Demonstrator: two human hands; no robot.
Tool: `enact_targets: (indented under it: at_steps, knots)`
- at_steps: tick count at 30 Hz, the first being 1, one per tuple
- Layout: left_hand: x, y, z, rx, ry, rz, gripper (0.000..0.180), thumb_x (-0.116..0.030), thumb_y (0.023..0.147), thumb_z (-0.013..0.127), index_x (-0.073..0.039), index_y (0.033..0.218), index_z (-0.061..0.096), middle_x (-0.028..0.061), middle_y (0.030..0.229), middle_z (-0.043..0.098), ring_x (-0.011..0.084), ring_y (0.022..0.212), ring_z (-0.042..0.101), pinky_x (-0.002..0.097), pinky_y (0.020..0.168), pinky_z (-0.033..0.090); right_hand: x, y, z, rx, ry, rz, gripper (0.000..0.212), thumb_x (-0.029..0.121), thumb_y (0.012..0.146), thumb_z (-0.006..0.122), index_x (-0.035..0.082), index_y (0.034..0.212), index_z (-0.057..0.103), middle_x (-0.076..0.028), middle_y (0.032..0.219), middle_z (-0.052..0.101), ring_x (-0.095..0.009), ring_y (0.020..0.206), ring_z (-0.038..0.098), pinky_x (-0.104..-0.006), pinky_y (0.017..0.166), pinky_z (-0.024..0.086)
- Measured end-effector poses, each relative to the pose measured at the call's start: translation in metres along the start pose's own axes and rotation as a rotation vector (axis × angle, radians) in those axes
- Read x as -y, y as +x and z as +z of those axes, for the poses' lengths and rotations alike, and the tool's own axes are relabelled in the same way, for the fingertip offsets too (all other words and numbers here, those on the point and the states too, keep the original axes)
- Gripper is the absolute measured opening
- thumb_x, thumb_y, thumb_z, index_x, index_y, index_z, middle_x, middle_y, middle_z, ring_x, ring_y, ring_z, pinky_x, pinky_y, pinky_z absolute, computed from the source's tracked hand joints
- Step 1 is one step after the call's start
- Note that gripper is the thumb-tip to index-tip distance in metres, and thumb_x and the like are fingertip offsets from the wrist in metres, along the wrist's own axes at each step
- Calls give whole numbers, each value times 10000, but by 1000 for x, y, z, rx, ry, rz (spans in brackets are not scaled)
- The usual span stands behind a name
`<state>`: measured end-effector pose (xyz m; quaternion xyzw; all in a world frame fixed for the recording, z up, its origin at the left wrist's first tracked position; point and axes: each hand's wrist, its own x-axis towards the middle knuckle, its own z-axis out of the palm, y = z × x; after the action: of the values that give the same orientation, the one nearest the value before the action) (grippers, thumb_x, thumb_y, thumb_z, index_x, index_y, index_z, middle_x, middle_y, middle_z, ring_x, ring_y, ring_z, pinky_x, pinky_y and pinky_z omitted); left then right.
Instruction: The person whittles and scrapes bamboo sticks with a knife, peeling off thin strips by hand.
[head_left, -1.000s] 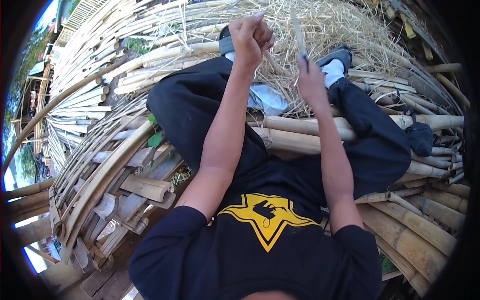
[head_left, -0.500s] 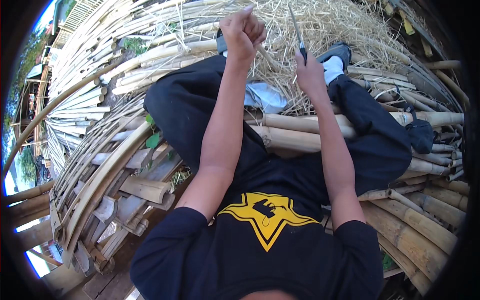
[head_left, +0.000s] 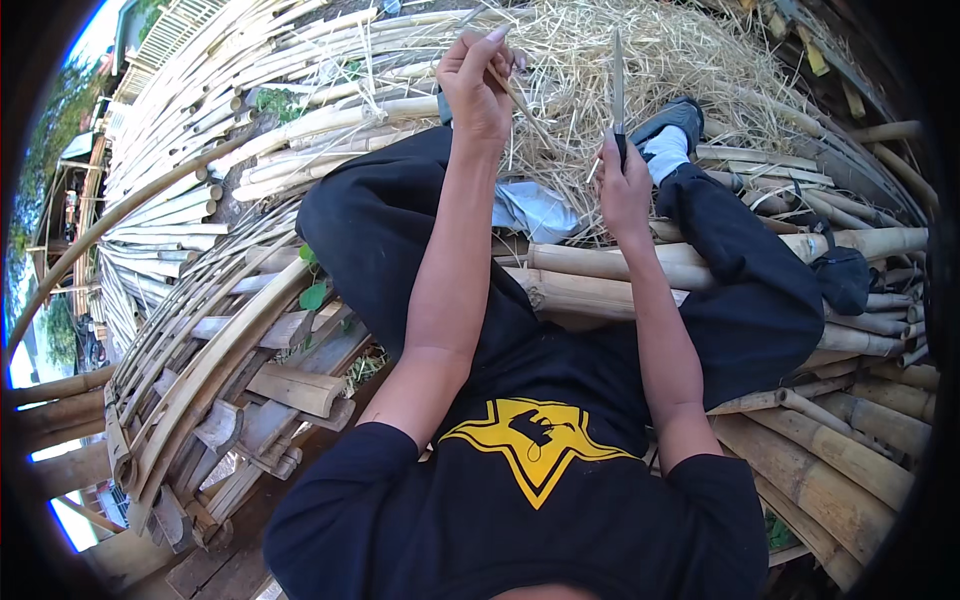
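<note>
My left hand (head_left: pixel 476 92) is raised beyond my knee, its fingers closed round a thin bamboo strip (head_left: pixel 519 100). One end of the strip slants down from the hand toward the straw. In my right hand (head_left: pixel 625 192) is a knife (head_left: pixel 618 88), gripped by its black handle with the long narrow blade pointing away from me. A small pale sliver shows beside the right fingers; whether they hold it I cannot tell. Loose straw-like shavings (head_left: pixel 575 60) lie heaped beyond both hands.
A pale crumpled cloth or sheet (head_left: pixel 537 210) lies between my legs. Thick bamboo poles (head_left: pixel 600 285) run beneath my legs, and more poles (head_left: pixel 820 480) lie at the right. Split bamboo pieces (head_left: pixel 290 385) are stacked at the left. A small black pouch (head_left: pixel 842 278) rests by my right knee.
The knife has swung from leaning left to nearly upright as my right hand came slightly nearer me. My left hand has turned, and the bamboo strip now shows more clearly.
</note>
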<state>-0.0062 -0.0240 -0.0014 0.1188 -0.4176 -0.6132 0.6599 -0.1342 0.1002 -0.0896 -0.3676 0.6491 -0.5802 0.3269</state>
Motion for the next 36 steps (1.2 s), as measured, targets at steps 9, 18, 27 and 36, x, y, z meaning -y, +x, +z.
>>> enact_targets:
  at_steps: [9, 18, 27, 36]
  knots:
    - [-1, -6, 13, -55, 43, 2, 316, -86, 845, 598, -95, 574, 436, 12, 549, 426, 126, 502, 440, 328, 516, 468, 53, -20, 2, 33, -184, -155, 339, 304, 945, 478, -22, 898, 558, -178, 644, 567, -347, 580, 562, -419, 553, 405]
    - [9, -8, 6, -35, -3, 66, 289, -41, 842, 524, -78, 587, 393, 30, 561, 404, 133, 503, 404, 322, 499, 425, -35, -11, 19, 236, -603, -45, 389, 341, 953, 404, -17, 956, 556, -260, 753, 600, -463, 733, 572, -498, 651, 428]
    - [6, -10, 6, -58, 2, 73, 276, -15, 814, 511, -78, 575, 388, 34, 548, 390, 137, 505, 396, 323, 505, 408, 55, -28, 14, 31, -103, -187, 412, 376, 944, 416, -3, 920, 573, -285, 798, 592, -422, 807, 597, -501, 714, 428]
    - [6, -8, 7, -89, -17, 59, 297, -39, 813, 540, -88, 568, 379, 23, 546, 368, 138, 501, 392, 318, 495, 397, 48, -13, 17, 42, -275, -129, 444, 386, 950, 401, -22, 900, 569, -257, 770, 609, -444, 720, 594, -511, 649, 437]
